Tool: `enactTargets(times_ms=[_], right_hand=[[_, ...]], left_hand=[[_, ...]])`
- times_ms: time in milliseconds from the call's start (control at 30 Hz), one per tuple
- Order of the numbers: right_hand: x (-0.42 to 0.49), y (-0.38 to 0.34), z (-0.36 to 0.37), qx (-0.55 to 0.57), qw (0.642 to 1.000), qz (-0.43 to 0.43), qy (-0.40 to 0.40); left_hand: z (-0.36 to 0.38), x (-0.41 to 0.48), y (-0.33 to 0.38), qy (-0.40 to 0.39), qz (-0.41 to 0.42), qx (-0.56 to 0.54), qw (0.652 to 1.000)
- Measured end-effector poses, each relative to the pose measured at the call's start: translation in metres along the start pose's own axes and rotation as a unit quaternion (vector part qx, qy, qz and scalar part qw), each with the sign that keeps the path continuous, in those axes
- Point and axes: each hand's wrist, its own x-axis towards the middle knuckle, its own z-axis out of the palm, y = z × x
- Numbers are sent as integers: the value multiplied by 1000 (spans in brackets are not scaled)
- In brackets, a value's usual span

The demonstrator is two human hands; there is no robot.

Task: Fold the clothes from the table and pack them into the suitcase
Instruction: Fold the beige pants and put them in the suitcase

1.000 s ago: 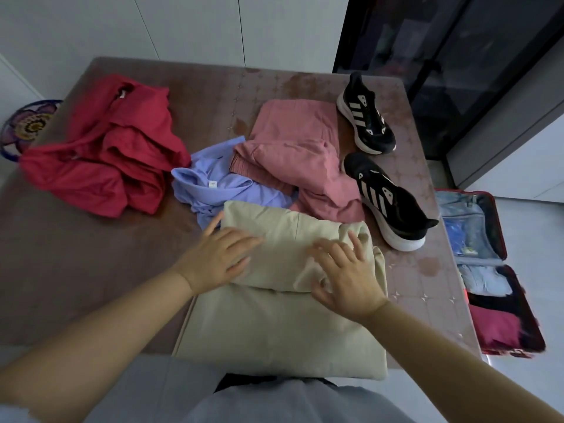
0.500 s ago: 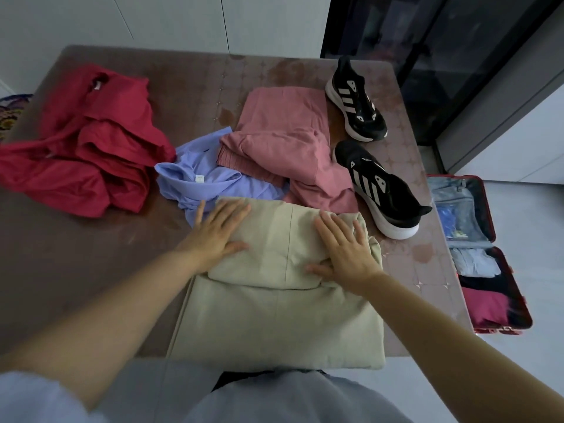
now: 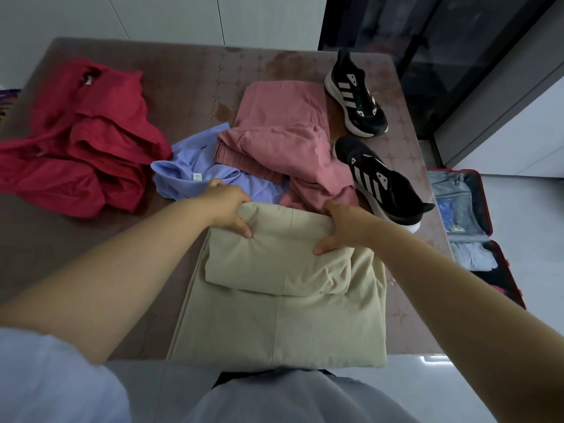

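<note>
A beige garment (image 3: 280, 319) lies partly folded at the near edge of the brown table (image 3: 189, 87), its far part doubled over toward me. My left hand (image 3: 227, 206) grips the far left corner of that fold, thumb on top and fingers curled under. My right hand (image 3: 345, 224) grips the far right corner the same way. Beyond the fold lie a light blue shirt (image 3: 195, 175), a pink garment (image 3: 283, 138) and a crumpled red garment (image 3: 85, 138). The open red suitcase (image 3: 485, 227) sits on the floor to the right with some clothes inside.
Two black sneakers with white stripes (image 3: 357, 96) (image 3: 381, 184) stand on the table's right side, the nearer one close to my right hand. A dark glass door (image 3: 442, 56) rises at the back right. White wall panels stand behind the table.
Both hands went from lying flat on the beige fold to reaching its far edge and curling round the corners.
</note>
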Motion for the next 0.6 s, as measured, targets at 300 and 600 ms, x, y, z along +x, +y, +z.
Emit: enactTargets(times_ms=[300,600], right_hand=[[-3,-26,-52,20,999,7,-44],[-20,-46,-90,-196,941,-48,271]], left_hand=[[-28,-17,2,66,-23,-121,990],[-66,-31,15,407,-7,38,912]])
